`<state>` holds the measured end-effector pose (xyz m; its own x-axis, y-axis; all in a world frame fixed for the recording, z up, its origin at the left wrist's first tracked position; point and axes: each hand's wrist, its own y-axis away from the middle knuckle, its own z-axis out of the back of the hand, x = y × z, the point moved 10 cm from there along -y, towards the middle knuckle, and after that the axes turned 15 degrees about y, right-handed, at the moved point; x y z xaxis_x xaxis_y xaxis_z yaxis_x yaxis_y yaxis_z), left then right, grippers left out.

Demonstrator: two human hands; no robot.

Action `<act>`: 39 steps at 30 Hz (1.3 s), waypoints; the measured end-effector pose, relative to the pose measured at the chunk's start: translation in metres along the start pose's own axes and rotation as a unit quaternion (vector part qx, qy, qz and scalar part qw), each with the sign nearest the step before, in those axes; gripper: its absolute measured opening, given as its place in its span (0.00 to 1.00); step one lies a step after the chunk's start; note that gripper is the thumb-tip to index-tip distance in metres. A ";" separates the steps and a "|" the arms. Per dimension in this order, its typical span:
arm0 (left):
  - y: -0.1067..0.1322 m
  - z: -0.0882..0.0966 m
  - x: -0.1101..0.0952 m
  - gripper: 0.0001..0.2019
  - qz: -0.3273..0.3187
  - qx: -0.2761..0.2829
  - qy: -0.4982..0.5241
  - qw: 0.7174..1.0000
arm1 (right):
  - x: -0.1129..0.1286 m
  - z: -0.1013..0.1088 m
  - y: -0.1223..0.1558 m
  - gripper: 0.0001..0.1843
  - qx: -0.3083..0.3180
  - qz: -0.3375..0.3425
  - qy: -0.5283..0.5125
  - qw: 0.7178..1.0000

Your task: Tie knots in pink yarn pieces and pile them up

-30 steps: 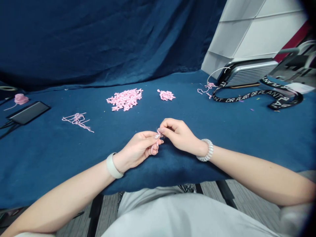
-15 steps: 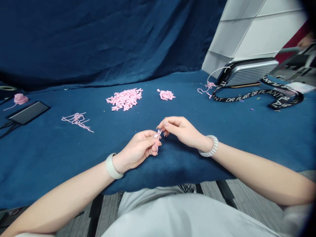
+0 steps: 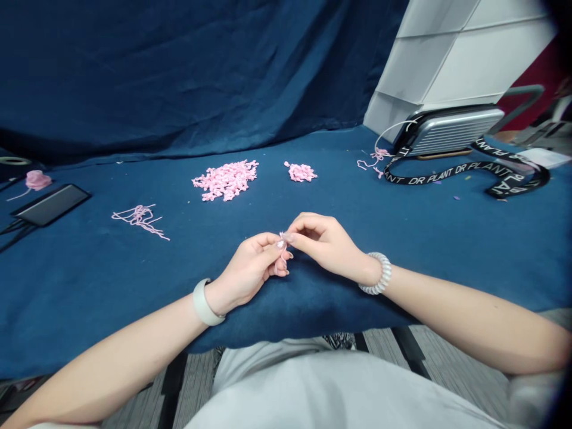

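Observation:
Between my hands is a short piece of pink yarn (image 3: 283, 253), mostly hidden by the fingers. My left hand (image 3: 257, 265) pinches it between thumb and forefinger, and a strand hangs down over the curled fingers. From the right, my right hand (image 3: 324, 241) pinches the top of the same yarn, its thumb and forefinger touching my left fingertips. Beyond the hands lie a large pile of knotted pink yarn pieces (image 3: 227, 180) and a smaller pile of knotted pieces (image 3: 302, 173).
Loose pink yarn strands (image 3: 139, 219) lie at left, near a black phone-like device (image 3: 51, 204) with cables and a pink yarn ball (image 3: 37, 180). At right are a silver ribbed case (image 3: 456, 132), a black lettered lanyard (image 3: 447, 174) and more tangled yarn (image 3: 379, 156). Blue cloth (image 3: 402, 238) covers the table.
My right thumb and forefinger have come down and closed on the yarn's top at my left fingertips; before, they were slightly above it. My left hand has barely moved.

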<state>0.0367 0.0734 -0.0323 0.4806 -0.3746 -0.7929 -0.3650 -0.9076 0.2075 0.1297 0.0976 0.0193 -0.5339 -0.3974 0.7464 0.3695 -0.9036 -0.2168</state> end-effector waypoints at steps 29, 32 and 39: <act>0.000 -0.001 0.005 0.09 0.020 0.021 -0.049 0.998 | -0.013 -0.018 -0.003 0.30 0.134 -0.055 -0.059 0.988; 0.000 0.000 0.003 0.09 0.009 0.019 -0.081 0.996 | -0.010 -0.029 0.001 0.31 0.191 -0.037 -0.040 0.980; 0.000 0.003 0.004 0.11 0.013 0.004 -0.130 0.991 | -0.008 -0.024 0.000 0.27 0.165 -0.025 0.017 0.986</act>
<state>0.0365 0.0728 -0.0369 0.2490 -0.3347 -0.9088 -0.3819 -0.8963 0.2255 0.1155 0.0975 -0.0019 -0.5811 -0.3631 0.7283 0.5664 -0.8231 0.0415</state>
